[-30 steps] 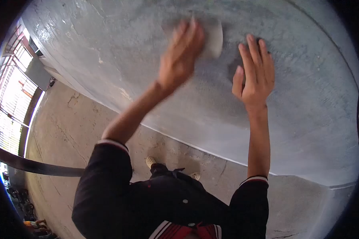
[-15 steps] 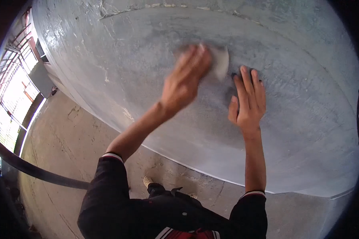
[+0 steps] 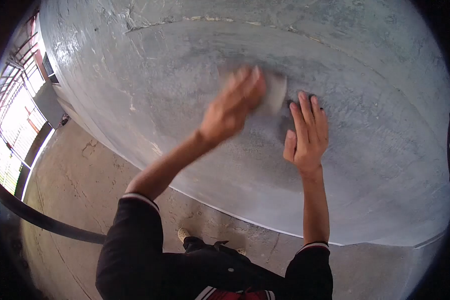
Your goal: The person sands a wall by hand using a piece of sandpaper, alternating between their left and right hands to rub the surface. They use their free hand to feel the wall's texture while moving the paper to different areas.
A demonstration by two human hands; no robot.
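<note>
My left hand [image 3: 230, 107] is blurred by motion and presses a pale sheet of what looks like sandpaper [image 3: 276, 94] against the grey wall [image 3: 210, 170]. The sheet's right part sticks out past the fingertips; the rest is hidden under the hand. To the right of the sheet, my right hand [image 3: 309, 132] rests flat on the same wall, its fingers stretched upward and the thumb apart, holding nothing. Smooth, darker grey patches surround both hands.
A rough ridge [image 3: 255, 23] runs across the upper wall. Below lies the concrete floor [image 3: 85, 200], with my shoe [image 3: 183, 234] on it. A dark hose-like band [image 3: 50, 222] crosses at lower left. Bright barred openings [image 3: 17, 127] stand at far left.
The view has tilted slightly upward, so the wall and both hands sit lower in the picture. My left hand is still moving with the sheet; the right hand stays flat on the wall.
</note>
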